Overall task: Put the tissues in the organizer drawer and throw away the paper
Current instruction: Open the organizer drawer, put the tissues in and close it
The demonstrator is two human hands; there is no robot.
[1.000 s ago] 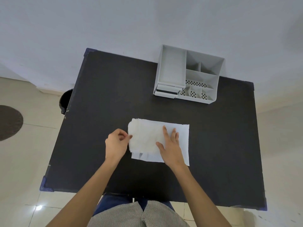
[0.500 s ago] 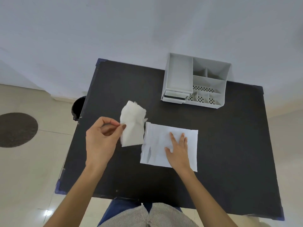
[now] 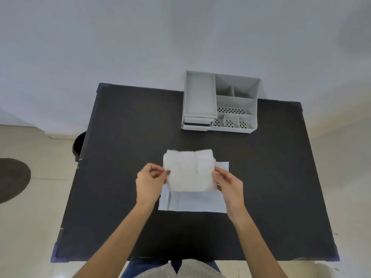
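A stack of white tissues point(image 3: 189, 172) is held up above the black table, a little in front of me. My left hand point(image 3: 149, 183) pinches its left edge and my right hand point(image 3: 228, 184) grips its right edge. Under the tissues a flat white sheet of paper point(image 3: 195, 201) lies on the table, partly hidden by them. A grey desk organizer point(image 3: 219, 102) stands at the far edge of the table. Its small drawer point(image 3: 197, 123) at the lower left front sits slightly pulled out.
The black table point(image 3: 124, 137) has blue corner guards. A dark bin point(image 3: 78, 145) stands on the floor beside the table's left edge, mostly hidden. A round dark mat point(image 3: 12, 179) lies on the tiled floor at far left. A white wall rises behind the table.
My left hand lifted the tissues off the paper, swung them left, then brought them back over it. My right hand left the paper and took hold of the tissues' right edge.
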